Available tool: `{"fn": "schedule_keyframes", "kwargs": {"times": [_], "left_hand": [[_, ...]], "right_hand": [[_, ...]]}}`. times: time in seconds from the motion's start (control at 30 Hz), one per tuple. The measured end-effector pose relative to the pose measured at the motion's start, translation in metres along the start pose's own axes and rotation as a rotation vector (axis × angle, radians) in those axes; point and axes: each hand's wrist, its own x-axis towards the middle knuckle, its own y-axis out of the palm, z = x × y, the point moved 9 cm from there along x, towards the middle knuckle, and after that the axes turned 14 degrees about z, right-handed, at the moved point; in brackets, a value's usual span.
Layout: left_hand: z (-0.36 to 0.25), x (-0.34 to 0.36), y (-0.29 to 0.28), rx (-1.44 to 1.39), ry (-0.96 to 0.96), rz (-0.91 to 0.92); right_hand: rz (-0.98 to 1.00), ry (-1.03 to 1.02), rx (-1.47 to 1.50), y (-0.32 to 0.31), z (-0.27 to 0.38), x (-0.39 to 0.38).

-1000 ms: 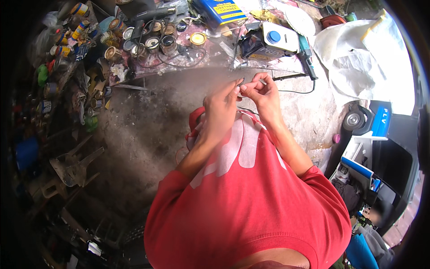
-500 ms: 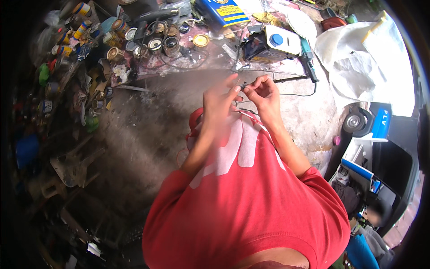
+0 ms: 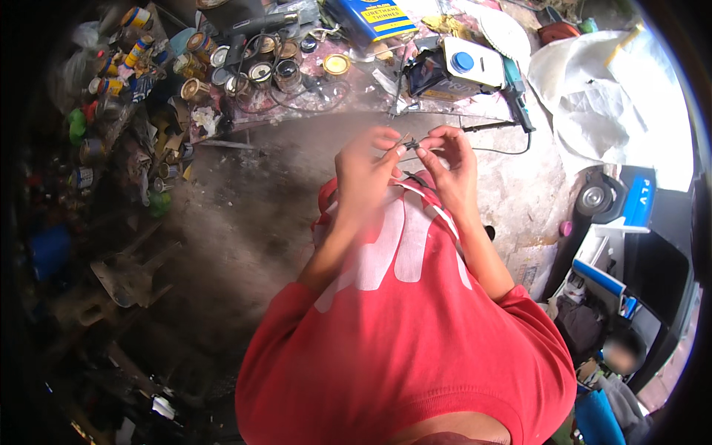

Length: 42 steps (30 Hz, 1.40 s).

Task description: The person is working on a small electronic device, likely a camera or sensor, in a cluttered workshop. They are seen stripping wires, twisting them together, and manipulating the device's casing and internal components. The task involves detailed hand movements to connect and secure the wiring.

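Note:
In front of my chest, just short of the table's near edge, both hands meet at a small bundle of dark electrical cord. My left hand pinches its left side between thumb and fingers and looks hazy. My right hand is closed on the right side, thumb against index finger. A thin brownish strand sticks up between the fingertips; its exact form is too small to tell. From the right, a cord runs toward my hands from a teal and black power tool. More dark cord hangs below my fingers, against my red shirt.
On the table stand several open paint cans and jars, a heat-gun-like tool, a blue and yellow tin and a blue-capped container. A white sheet and a dark vehicle-like object are right; clutter fills the left.
My hands have shifted slightly right, and the cord bundle between the fingertips shows more fully. The whole view has shifted slightly.

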Motion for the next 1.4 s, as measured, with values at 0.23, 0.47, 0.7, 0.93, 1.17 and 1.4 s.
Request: {"fn": "schedule_keyframes", "kwargs": {"times": [0.23,0.47,0.7,0.93,1.17,1.4], "left_hand": [[-0.016,0.012,0.020,-0.164,-0.164,0.206],[-0.019,0.026,0.056,-0.393,-0.243,0.351],[-0.031,0.044,0.100,-0.235,-0.223,0.395],[-0.086,0.051,0.157,0.580,0.339,0.242],[-0.089,0.057,0.221,0.768,0.644,0.162],[-0.070,0.066,0.268,0.748,0.636,0.113]], "right_hand": [[0.137,-0.298,-0.493,-0.025,0.038,-0.007],[0.176,-0.390,-0.436,-0.044,0.053,-0.003],[0.121,-0.204,-0.151,-0.093,0.046,0.004],[0.181,0.209,0.048,-0.150,0.037,0.009],[0.233,0.188,0.049,-0.205,0.035,0.009],[0.296,0.259,0.045,-0.253,0.034,0.005]]}}
